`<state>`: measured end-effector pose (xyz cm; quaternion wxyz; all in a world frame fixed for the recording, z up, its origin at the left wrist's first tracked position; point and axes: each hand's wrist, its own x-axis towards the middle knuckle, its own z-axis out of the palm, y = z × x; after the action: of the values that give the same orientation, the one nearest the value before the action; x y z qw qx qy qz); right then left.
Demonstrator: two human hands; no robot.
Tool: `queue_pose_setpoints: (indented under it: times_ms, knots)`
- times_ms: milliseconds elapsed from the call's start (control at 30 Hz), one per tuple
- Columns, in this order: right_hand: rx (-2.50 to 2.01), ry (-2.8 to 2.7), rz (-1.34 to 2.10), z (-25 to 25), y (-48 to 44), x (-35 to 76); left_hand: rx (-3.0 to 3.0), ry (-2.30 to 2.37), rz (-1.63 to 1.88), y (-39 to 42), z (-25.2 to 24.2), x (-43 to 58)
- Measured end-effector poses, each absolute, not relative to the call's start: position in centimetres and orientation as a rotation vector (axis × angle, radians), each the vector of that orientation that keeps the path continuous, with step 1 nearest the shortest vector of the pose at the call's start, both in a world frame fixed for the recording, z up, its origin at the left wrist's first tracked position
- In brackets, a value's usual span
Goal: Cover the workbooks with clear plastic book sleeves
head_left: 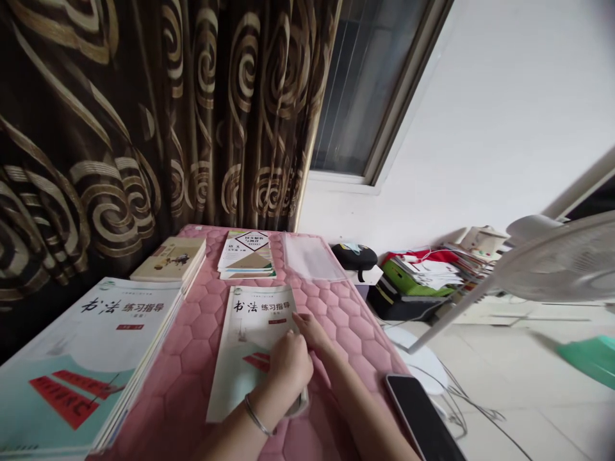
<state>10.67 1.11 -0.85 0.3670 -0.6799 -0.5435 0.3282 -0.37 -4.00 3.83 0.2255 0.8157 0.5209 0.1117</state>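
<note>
Middle booklet and left booklet read "书法练习指导"; far workbook, "同步解析与测评".

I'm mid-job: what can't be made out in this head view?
All in the head view:
- Left hand: fingertips hidden behind the hand itself; grip unclear.
- Right hand: partly covered by the left hand; grip unclear.
- Middle book: right side partly covered by the hands; smallest cover print too small to read.
- Phone: lower end cut off by the bottom edge.
- Fan: cut off by the right edge.
- Green item: blurred, cut off by the right edge.
</note>
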Motion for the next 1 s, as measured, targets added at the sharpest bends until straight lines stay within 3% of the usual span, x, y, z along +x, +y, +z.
queue_pose_setpoints:
  times_ms: [167,267,433,700,1000]
  knots:
    - [-1.812,-1.393,0.802,-2.6,2.0,10.2,2.292,1.333,0.4,-3.3,1.9,-4.0]
    - [-1.822,-1.421,0.79,-3.0,2.2,10.4,2.495,1.504,0.519,-1.5,0.1,-8.3]
    - [-1.851,-1.483,0.72,-2.8,2.4,10.4,2.515,1.79,0.377,1.3,-2.4,-13.2]
    - [-1.951,-1.58,0.518,-2.4,2.0,10.2,2.598,1.801,0.494,2.2,-5.2,-13.5]
    - [-2.173,-1.831,0.204,-1.0,0.8,9.1,2.598,1.806,0.504,2.0,-4.9,-13.5]
